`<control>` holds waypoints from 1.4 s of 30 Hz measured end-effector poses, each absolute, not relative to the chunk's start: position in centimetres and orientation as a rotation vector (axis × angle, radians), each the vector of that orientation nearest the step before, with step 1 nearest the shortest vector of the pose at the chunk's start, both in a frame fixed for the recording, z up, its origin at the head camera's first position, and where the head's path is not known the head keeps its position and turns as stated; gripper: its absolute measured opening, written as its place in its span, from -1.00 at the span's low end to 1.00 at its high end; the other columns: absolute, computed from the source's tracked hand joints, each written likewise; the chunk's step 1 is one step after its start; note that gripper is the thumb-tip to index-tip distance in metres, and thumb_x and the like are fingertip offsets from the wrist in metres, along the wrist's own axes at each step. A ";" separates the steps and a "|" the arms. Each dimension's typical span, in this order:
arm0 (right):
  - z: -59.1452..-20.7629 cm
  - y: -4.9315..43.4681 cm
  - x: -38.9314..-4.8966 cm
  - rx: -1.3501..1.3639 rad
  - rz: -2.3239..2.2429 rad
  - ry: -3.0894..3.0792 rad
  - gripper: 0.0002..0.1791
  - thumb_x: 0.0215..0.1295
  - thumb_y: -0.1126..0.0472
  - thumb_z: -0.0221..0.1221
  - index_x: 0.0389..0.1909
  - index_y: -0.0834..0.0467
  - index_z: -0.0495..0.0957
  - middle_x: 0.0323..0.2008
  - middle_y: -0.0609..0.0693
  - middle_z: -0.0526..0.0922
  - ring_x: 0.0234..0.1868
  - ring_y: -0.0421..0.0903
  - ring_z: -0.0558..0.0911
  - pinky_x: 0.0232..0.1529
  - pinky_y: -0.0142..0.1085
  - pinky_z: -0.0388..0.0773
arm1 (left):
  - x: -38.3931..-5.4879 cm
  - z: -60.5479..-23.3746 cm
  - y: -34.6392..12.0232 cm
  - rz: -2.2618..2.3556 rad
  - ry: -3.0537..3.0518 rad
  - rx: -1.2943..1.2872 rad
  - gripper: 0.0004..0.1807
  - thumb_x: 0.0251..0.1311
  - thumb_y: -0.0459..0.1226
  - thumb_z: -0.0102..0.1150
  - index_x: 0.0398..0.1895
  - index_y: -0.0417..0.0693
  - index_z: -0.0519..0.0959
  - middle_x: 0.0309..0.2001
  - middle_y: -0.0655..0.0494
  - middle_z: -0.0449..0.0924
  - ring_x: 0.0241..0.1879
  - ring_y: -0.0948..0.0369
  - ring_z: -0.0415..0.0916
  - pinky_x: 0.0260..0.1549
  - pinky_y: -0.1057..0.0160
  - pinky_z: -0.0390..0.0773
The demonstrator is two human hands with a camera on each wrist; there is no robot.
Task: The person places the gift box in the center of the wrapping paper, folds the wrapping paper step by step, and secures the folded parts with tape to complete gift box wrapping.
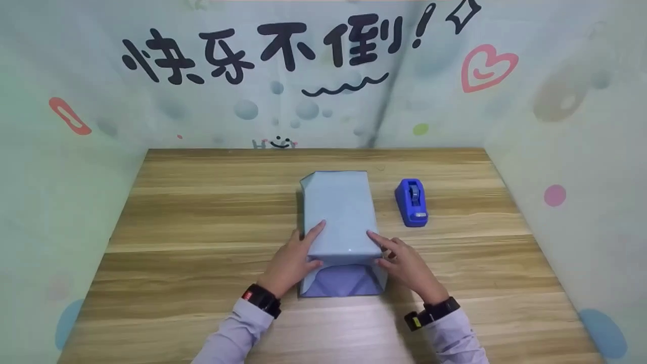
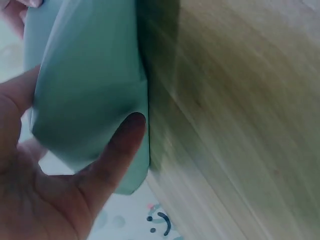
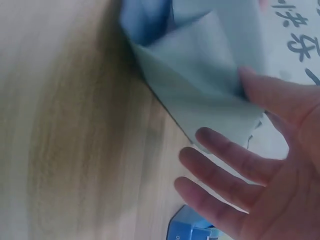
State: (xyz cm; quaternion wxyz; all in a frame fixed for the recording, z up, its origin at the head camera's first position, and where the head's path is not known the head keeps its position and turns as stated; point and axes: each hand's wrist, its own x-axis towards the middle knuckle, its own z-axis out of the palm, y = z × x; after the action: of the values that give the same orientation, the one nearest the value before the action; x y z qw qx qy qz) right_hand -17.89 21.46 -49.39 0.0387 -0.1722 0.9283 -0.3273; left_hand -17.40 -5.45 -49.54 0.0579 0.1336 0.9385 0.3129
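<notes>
A box-shaped package (image 1: 341,212) wrapped in light blue paper (image 2: 95,85) lies lengthwise in the middle of the table. At its near end the paper is folded in at the sides, and a flap (image 1: 347,283) with a purple-blue inner face spreads toward the person. My left hand (image 1: 289,263) rests along the package's left side, fingers extended, with one finger reaching over the top edge. On the other side my right hand (image 1: 407,268) touches the near right corner; in the right wrist view its thumb meets the folded paper (image 3: 200,95) while the other fingers stretch out loosely.
A blue tape dispenser (image 1: 412,203) stands right of the package, and its end also shows low in the right wrist view. The wood-grain table (image 1: 202,202) is bounded at the back and sides by printed pale panels (image 1: 323,121).
</notes>
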 end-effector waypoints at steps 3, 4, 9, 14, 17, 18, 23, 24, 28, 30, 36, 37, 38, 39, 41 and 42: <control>-49.8 20.9 -17.7 -0.453 -0.950 2.916 -0.25 0.07 0.39 0.26 0.30 -0.11 0.31 -0.42 -0.03 0.52 -0.42 -0.17 0.50 -0.36 -0.29 0.49 | -17.2 -49.9 -5.0 0.828 2.949 0.416 -0.03 0.05 -0.19 0.32 0.45 0.31 -0.06 -0.20 -0.28 0.58 -0.41 0.01 0.58 -0.42 0.09 0.56; -49.9 20.7 -17.6 -0.429 -0.939 2.927 -0.22 0.06 0.40 0.26 0.31 -0.13 0.29 -0.46 -0.04 0.52 -0.45 -0.18 0.48 -0.40 -0.30 0.47 | -17.2 -50.0 -4.8 0.789 2.979 0.417 -0.02 0.03 -0.20 0.33 0.45 0.30 -0.07 -0.35 -0.18 0.60 -0.50 0.08 0.54 -0.50 0.14 0.52; -50.9 20.3 -17.1 -0.439 -0.880 3.011 -0.16 0.05 0.43 0.26 0.35 -0.12 0.20 -0.46 0.14 0.62 -0.51 -0.08 0.52 -0.41 -0.20 0.52 | -16.9 -50.1 -4.4 0.696 3.058 0.422 0.01 -0.01 -0.21 0.35 0.46 0.22 -0.06 -0.66 0.04 0.43 -0.69 0.20 0.34 -0.70 0.28 0.34; -51.4 20.2 -16.8 -0.489 -0.862 3.034 -0.14 0.05 0.43 0.25 0.37 -0.05 0.14 -0.48 0.23 0.63 -0.50 0.01 0.59 -0.35 -0.13 0.58 | -16.7 -48.9 -3.9 0.591 3.126 0.400 -0.11 -0.01 -0.06 0.34 0.41 0.14 0.13 -0.70 0.05 0.40 -0.70 0.18 0.32 -0.74 0.27 0.30; -51.4 20.1 -16.8 -0.481 -0.863 3.032 -0.14 0.04 0.43 0.26 0.37 -0.04 0.14 -0.54 0.19 0.60 -0.54 -0.01 0.57 -0.39 -0.16 0.57 | -16.8 -48.1 -3.1 0.408 3.242 0.417 -0.19 -0.07 0.05 0.34 0.29 0.03 0.33 -0.44 -0.06 0.51 -0.46 0.08 0.42 -0.60 0.21 0.42; -51.4 20.1 -16.8 -0.480 -0.868 3.032 -0.14 0.04 0.43 0.26 0.36 -0.03 0.15 -0.54 0.19 0.60 -0.53 -0.02 0.57 -0.39 -0.16 0.57 | -16.9 -47.9 -2.8 0.335 3.283 0.445 -0.23 -0.09 0.07 0.35 0.22 -0.03 0.39 -0.32 -0.09 0.51 -0.34 0.05 0.44 -0.51 0.19 0.48; -51.3 20.0 -16.9 -0.497 -0.903 3.023 -0.16 0.06 0.44 0.24 0.36 -0.01 0.16 -0.39 0.27 0.64 -0.42 0.06 0.63 -0.27 -0.12 0.59 | -18.0 -48.4 -0.9 0.198 3.326 0.750 -0.30 -0.06 0.10 0.31 0.02 -0.20 0.39 0.13 -0.13 0.35 0.16 -0.03 0.30 0.09 0.09 0.43; -51.3 20.0 -16.9 -0.512 -0.912 3.025 -0.16 0.06 0.45 0.24 0.36 0.00 0.16 -0.35 0.30 0.64 -0.38 0.10 0.64 -0.24 -0.10 0.60 | -18.3 -48.6 -0.4 0.207 3.306 0.816 -0.31 -0.03 0.11 0.28 0.03 -0.19 0.38 0.18 -0.12 0.34 0.22 -0.03 0.28 0.17 0.08 0.38; -51.2 20.3 -16.8 -0.595 -0.960 3.019 -0.16 0.03 0.49 0.23 0.37 0.05 0.16 -0.21 0.35 0.63 -0.28 0.15 0.64 -0.15 -0.03 0.58 | -19.3 -49.6 1.3 0.164 3.249 0.940 -0.24 0.07 0.18 0.14 0.22 -0.11 0.29 0.35 -0.01 0.23 0.35 0.01 0.15 0.28 0.03 0.23; -51.2 20.4 -16.7 -0.598 -0.990 3.006 -0.14 0.02 0.49 0.22 0.38 0.12 0.11 -0.27 0.30 0.63 -0.32 0.11 0.63 -0.19 -0.06 0.57 | -19.5 -50.2 1.9 0.078 3.254 0.941 -0.16 0.08 0.23 0.07 0.33 -0.03 0.21 0.39 0.07 0.17 0.37 0.03 0.12 0.28 -0.01 0.22; -50.6 20.7 -16.2 -0.409 -1.054 2.929 -0.46 0.09 0.35 0.25 0.08 0.31 0.27 -0.60 -0.06 0.47 -0.58 -0.21 0.42 -0.53 -0.35 0.41 | -19.6 -51.4 2.7 -0.116 3.344 0.933 -0.01 -0.03 0.28 0.14 0.43 0.07 0.07 0.42 0.15 0.10 0.36 0.03 0.12 0.24 -0.02 0.25; -50.5 20.8 -16.1 -0.383 -1.031 2.923 -0.59 0.10 0.31 0.26 -0.05 0.28 0.35 -0.62 -0.08 0.47 -0.60 -0.23 0.41 -0.56 -0.38 0.39 | -19.5 -51.5 2.8 -0.135 3.360 0.922 0.01 -0.05 0.28 0.16 0.43 0.07 0.07 0.42 0.15 0.10 0.36 0.03 0.12 0.24 -0.02 0.25; -50.4 20.8 -16.1 -0.364 -0.998 2.920 -0.70 0.11 0.26 0.26 -0.18 0.24 0.40 -0.64 -0.09 0.47 -0.62 -0.24 0.40 -0.58 -0.39 0.37 | -19.5 -51.6 3.0 -0.153 3.373 0.908 0.02 -0.07 0.27 0.18 0.43 0.07 0.07 0.42 0.15 0.10 0.36 0.03 0.12 0.24 -0.02 0.25; -50.3 20.8 -16.0 -0.351 -0.961 2.918 -0.78 0.13 0.23 0.26 -0.30 0.20 0.41 -0.65 -0.10 0.47 -0.63 -0.25 0.39 -0.60 -0.40 0.35 | -19.4 -51.6 3.1 -0.164 3.383 0.890 0.03 -0.08 0.27 0.21 0.43 0.07 0.08 0.42 0.15 0.11 0.36 0.03 0.12 0.24 -0.02 0.24; -50.4 20.8 -16.0 -0.364 -0.908 2.921 -0.81 0.15 0.21 0.24 -0.46 0.15 0.40 -0.66 -0.11 0.46 -0.63 -0.24 0.38 -0.61 -0.40 0.33 | -19.3 -51.7 3.5 -0.197 3.385 0.846 0.04 -0.11 0.26 0.23 0.43 0.06 0.07 0.42 0.15 0.10 0.37 0.01 0.10 0.25 -0.03 0.23; -50.6 20.8 -16.1 -0.381 -0.898 2.926 -0.81 0.16 0.22 0.23 -0.49 0.14 0.40 -0.66 -0.11 0.46 -0.62 -0.24 0.38 -0.61 -0.41 0.33 | -19.2 -51.7 3.7 -0.214 3.381 0.825 0.05 -0.11 0.25 0.25 0.43 0.05 0.07 0.43 0.14 0.09 0.37 0.00 0.09 0.26 -0.04 0.22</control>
State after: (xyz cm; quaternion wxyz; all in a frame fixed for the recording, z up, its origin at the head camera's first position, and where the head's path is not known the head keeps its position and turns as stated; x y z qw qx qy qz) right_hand -16.08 20.81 -50.56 0.0288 -0.1234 0.9483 -0.2911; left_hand -19.23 3.69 -51.66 -0.1719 0.2332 0.9552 -0.0605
